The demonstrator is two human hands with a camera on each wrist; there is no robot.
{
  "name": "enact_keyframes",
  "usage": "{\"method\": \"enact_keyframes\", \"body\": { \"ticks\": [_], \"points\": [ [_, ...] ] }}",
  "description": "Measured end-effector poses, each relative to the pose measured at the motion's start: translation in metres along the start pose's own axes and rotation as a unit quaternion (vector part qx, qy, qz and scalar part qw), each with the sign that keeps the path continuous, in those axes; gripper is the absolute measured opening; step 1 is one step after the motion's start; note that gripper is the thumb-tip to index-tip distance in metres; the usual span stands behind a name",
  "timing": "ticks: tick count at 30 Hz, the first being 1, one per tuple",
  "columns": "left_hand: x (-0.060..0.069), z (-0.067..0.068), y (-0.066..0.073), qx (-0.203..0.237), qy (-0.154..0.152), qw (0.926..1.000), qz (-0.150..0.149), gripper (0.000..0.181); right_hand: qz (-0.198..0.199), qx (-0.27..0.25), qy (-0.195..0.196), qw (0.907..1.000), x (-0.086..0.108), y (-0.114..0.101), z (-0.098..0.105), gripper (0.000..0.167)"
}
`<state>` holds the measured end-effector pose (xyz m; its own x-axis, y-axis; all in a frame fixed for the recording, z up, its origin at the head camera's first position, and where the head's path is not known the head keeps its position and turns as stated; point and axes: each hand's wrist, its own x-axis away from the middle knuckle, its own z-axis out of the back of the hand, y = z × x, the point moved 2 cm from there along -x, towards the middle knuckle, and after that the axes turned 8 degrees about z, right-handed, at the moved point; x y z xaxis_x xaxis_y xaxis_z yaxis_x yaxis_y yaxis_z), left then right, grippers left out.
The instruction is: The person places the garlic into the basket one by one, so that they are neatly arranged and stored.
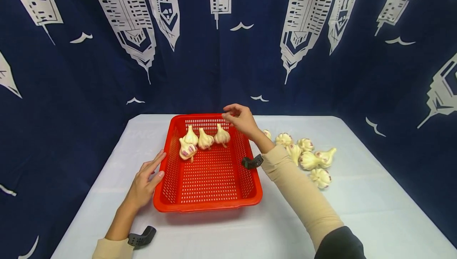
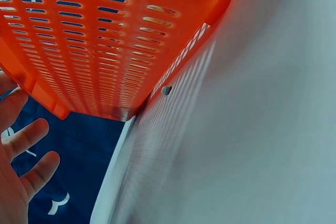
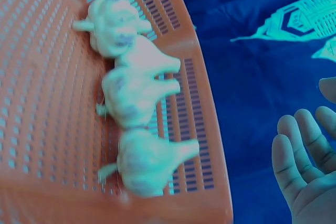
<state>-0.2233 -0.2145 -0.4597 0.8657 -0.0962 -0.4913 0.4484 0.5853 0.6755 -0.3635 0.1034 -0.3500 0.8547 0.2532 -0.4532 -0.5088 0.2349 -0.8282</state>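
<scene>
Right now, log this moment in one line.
red basket: four garlic bulbs inside, far end | left hand: at basket's left side | right hand: empty, near far right corner | loose bulbs: on table, right of basket

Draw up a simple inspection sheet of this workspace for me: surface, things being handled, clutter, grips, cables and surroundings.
Surface: plain white tabletop.
Job's things: red rectangular perforated plastic basket, with four off-white, purple-marked garlic bulbs in its far half; more loose off-white garlic bulbs lie on the tabletop to its right.
Clutter: one small grey bit near the basket's lower edge in the left wrist view; cannot tell what it is.
Left grip: bare hand at the basket's left rim, fingers extended.
Right grip: bare hand over the basket's far right corner, holding nothing.
Cables: nothing seen.
Surroundings: dark-blue cloth backdrop printed with white buildings; person's beige fabric sleeves and black wristbands.
</scene>
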Motion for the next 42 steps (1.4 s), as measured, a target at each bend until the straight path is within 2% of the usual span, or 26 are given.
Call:
{"method": "enact_keyframes", "body": {
  "ticks": [13,25,35,42],
  "points": [
    [0.001,-0.001,-0.002,0.005,0.006,1.0000,-0.004,0.054,-0.011,0.026,0.013,0.9995,0.010,0.014,0.037,0.027],
    [0.000,0.000,-0.001,0.003,0.005,1.0000,-0.004,0.053,-0.020,0.068,0.026,0.9971,0.020,0.038,0.065,0.027],
    [0.000,0.000,0.000,0.002,0.006,1.0000,-0.005,0.054,-0.069,0.131,0.039,0.9882,0.031,0.066,0.087,0.032],
    [0.000,0.000,-0.001,0.002,0.007,0.9999,-0.008,0.054,-0.086,0.198,0.020,0.9762,0.037,0.085,0.098,0.032]
  ]
}}
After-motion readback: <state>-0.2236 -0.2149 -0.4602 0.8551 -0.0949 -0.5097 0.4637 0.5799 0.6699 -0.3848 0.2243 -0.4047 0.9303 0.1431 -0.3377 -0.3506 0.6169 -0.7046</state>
